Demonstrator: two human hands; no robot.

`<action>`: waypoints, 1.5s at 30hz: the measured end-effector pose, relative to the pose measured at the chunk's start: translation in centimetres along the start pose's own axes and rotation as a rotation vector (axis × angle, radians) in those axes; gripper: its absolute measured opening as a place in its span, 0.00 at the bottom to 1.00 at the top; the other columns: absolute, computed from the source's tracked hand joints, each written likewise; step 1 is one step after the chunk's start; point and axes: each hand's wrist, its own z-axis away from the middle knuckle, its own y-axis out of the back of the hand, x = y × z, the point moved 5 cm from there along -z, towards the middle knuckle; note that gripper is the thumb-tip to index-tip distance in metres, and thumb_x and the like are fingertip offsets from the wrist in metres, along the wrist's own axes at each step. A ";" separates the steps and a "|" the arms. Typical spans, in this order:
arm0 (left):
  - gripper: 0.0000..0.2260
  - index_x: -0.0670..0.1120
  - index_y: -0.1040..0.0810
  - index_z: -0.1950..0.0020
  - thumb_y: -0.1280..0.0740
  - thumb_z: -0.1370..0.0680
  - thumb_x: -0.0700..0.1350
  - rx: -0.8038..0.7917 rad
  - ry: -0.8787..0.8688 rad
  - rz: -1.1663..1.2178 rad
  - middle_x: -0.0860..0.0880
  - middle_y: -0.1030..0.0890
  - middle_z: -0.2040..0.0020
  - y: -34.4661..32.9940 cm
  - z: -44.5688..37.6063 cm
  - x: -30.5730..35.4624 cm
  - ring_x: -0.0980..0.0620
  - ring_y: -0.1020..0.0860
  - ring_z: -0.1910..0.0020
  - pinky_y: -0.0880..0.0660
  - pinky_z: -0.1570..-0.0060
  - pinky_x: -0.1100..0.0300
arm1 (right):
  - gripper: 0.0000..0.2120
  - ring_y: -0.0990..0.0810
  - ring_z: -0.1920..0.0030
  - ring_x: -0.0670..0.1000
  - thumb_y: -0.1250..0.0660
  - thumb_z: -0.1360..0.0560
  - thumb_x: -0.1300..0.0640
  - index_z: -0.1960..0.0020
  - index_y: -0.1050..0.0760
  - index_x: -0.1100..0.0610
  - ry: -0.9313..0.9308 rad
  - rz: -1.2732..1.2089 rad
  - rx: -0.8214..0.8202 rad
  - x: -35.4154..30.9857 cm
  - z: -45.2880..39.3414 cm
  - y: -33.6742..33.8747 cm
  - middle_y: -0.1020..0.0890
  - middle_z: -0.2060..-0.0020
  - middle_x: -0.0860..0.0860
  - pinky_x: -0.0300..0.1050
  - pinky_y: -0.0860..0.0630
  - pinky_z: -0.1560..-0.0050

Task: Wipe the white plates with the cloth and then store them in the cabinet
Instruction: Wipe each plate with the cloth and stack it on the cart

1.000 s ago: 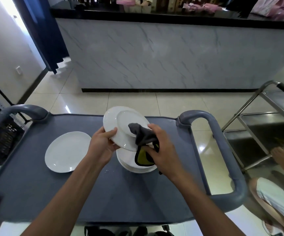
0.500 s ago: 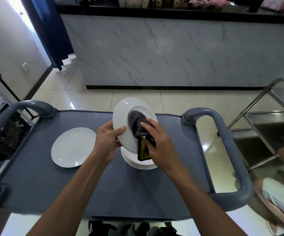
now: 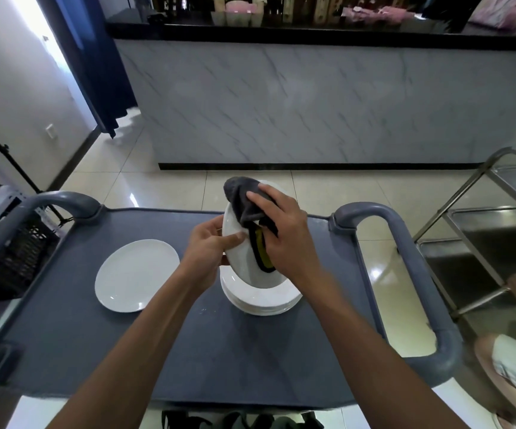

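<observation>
The left hand point(image 3: 210, 249) pinches a tilted round white ceramic plate point(image 3: 244, 261) while the right hand point(image 3: 281, 233) grips a dark grey cloth point(image 3: 244, 199) against it, so wiping looks mid-way: 1 plate point(image 3: 136, 275) lies apart, a stack point(image 3: 260, 300) waits, none is stored.

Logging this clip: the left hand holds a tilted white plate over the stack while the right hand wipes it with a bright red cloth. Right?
Not quite. In the head view the cloth is dark grey with a yellow patch, not bright red. The rest stands: the left hand holds the tilted white plate over the stack of white plates, and the right hand wipes it.
</observation>
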 end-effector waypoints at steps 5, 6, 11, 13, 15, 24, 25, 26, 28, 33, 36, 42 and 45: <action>0.13 0.41 0.18 0.39 0.32 0.23 0.33 -0.015 -0.023 0.030 0.39 0.15 0.46 0.2 -0.3 0.3 0.40 0.17 0.53 0.19 0.59 0.48 | 0.29 0.29 0.32 0.55 0.36 0.28 0.68 0.28 0.27 0.52 -0.027 0.082 -0.017 0.5 -1.5 0.3 0.28 0.29 0.51 0.58 0.32 0.38; 0.14 0.41 0.18 0.39 0.32 0.24 0.33 -0.022 -0.028 0.032 0.38 0.15 0.46 0.4 -0.3 0.3 0.40 0.17 0.52 0.20 0.59 0.48 | 0.29 0.29 0.32 0.55 0.36 0.27 0.68 0.28 0.27 0.51 -0.046 0.093 -0.004 0.8 -1.8 0.4 0.28 0.29 0.50 0.57 0.31 0.40; 0.18 0.39 0.19 0.37 0.28 0.27 0.37 -0.055 -0.066 0.051 0.33 0.18 0.43 0.7 -0.2 0.3 0.38 0.19 0.51 0.22 0.60 0.50 | 0.26 0.28 0.34 0.55 0.36 0.23 0.66 0.27 0.29 0.49 -0.167 0.102 0.018 3.0 -3.2 0.9 0.27 0.30 0.48 0.58 0.30 0.38; 0.20 0.40 0.19 0.37 0.28 0.29 0.40 -0.050 -0.067 0.082 0.34 0.18 0.43 1.0 -0.3 0.4 0.39 0.19 0.50 0.22 0.58 0.48 | 0.25 0.28 0.33 0.55 0.37 0.22 0.64 0.27 0.29 0.50 -0.215 0.077 0.017 3.8 -3.7 1.3 0.27 0.30 0.48 0.60 0.30 0.36; 0.20 0.40 0.19 0.37 0.28 0.29 0.40 -0.049 -0.065 0.109 0.36 0.17 0.45 1.4 -0.5 0.4 0.40 0.19 0.50 0.21 0.57 0.48 | 0.23 0.28 0.33 0.55 0.37 0.21 0.64 0.27 0.29 0.52 -0.249 0.040 0.014 4.6 -4.0 1.6 0.26 0.31 0.49 0.61 0.30 0.35; 0.16 0.44 0.16 0.40 0.28 0.28 0.38 -0.052 -0.068 0.259 0.40 0.16 0.45 2.6 -1.6 0.4 0.43 0.17 0.49 0.18 0.59 0.51 | 0.20 0.26 0.35 0.52 0.35 0.21 0.64 0.30 0.27 0.56 -0.333 -0.082 0.034 6.1 -4.0 2.6 0.22 0.36 0.50 0.47 0.30 0.32; 0.16 0.44 0.16 0.41 0.28 0.28 0.38 -0.048 -0.069 0.274 0.41 0.16 0.45 2.7 -1.6 0.4 0.43 0.16 0.48 0.18 0.59 0.51 | 0.20 0.26 0.35 0.51 0.35 0.21 0.64 0.30 0.27 0.57 -0.342 -0.087 0.036 6.3 -3.9 2.7 0.22 0.36 0.51 0.43 0.32 0.32; 0.15 0.45 0.16 0.41 0.28 0.28 0.38 -0.041 -0.071 0.286 0.41 0.16 0.45 2.7 -1.7 0.4 0.43 0.16 0.49 0.19 0.59 0.51 | 0.20 0.26 0.34 0.51 0.34 0.21 0.63 0.30 0.27 0.57 -0.347 -0.085 0.036 6.5 -3.8 2.7 0.22 0.36 0.51 0.39 0.33 0.33; 0.15 0.45 0.16 0.42 0.30 0.27 0.38 -0.018 -0.076 0.310 0.42 0.16 0.46 2.7 -1.9 0.6 0.44 0.16 0.49 0.19 0.59 0.51 | 0.20 0.27 0.34 0.50 0.34 0.21 0.62 0.29 0.28 0.58 -0.352 -0.084 0.030 6.7 -3.4 2.6 0.23 0.35 0.51 0.34 0.36 0.35; 0.15 0.46 0.17 0.42 0.30 0.28 0.39 0.050 -0.083 0.379 0.43 0.16 0.45 2.4 -2.4 1.4 0.46 0.17 0.49 0.19 0.58 0.50 | 0.25 0.30 0.34 0.45 0.30 0.22 0.58 0.27 0.31 0.58 -0.328 -0.130 0.035 6.4 -2.6 2.1 0.25 0.34 0.51 0.33 0.38 0.33; 0.14 0.46 0.17 0.43 0.31 0.27 0.38 0.099 -0.096 0.434 0.44 0.16 0.45 2.2 -2.7 1.8 0.46 0.17 0.50 0.19 0.58 0.51 | 0.26 0.29 0.34 0.46 0.29 0.22 0.56 0.27 0.31 0.57 -0.320 -0.113 0.044 6.1 -2.1 1.7 0.25 0.34 0.50 0.27 0.39 0.36; 0.16 0.42 0.22 0.34 0.36 0.22 0.34 0.175 -0.103 0.501 0.43 0.17 0.41 1.6 -3.3 2.3 0.45 0.18 0.46 0.19 0.57 0.52 | 0.28 0.31 0.30 0.49 0.29 0.23 0.56 0.25 0.32 0.55 -0.308 -0.123 0.062 4.3 -1.1 0.9 0.29 0.30 0.50 0.39 0.37 0.28; 0.18 0.40 0.24 0.31 0.36 0.22 0.34 0.188 -0.111 0.494 0.42 0.18 0.40 1.1 -3.4 2.6 0.44 0.18 0.45 0.18 0.53 0.49 | 0.28 0.32 0.29 0.51 0.29 0.22 0.57 0.24 0.33 0.54 -0.250 -0.082 0.073 2.5 -0.4 0.4 0.30 0.28 0.51 0.42 0.37 0.28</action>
